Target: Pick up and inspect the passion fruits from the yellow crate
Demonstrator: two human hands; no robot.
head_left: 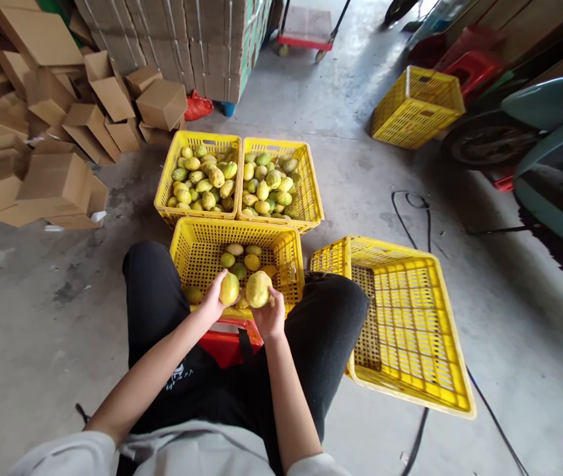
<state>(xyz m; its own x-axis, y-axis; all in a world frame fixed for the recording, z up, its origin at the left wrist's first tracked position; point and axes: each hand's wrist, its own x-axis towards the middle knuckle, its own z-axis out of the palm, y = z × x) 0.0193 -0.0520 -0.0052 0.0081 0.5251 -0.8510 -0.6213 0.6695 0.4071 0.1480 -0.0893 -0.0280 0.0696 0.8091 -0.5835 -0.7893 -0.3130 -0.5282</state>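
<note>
My left hand [216, 295] is closed around a yellow-green papaya [229, 289]. Close beside it, a paler, larger papaya [258, 289] rests in the grip of my right hand [270, 317]. Both fruits are above the near side of a yellow plastic crate [197, 231] between my knees. Several loose papayas lie on that crate's perforated floor, among them a green one [238, 270] and a yellow one [252, 262]. My hands and the held fruit partly hide others at the near end.
Two yellow crates, left [164, 178] and right [315, 192], stand beyond, filled with papayas. A tilted yellow crate [410, 324] is by my right knee; another [417, 106] stands farther off. Cardboard boxes [58, 178] pile up at left. A scooter [559, 165], trolley [306, 30] and black cable [429, 218] are around.
</note>
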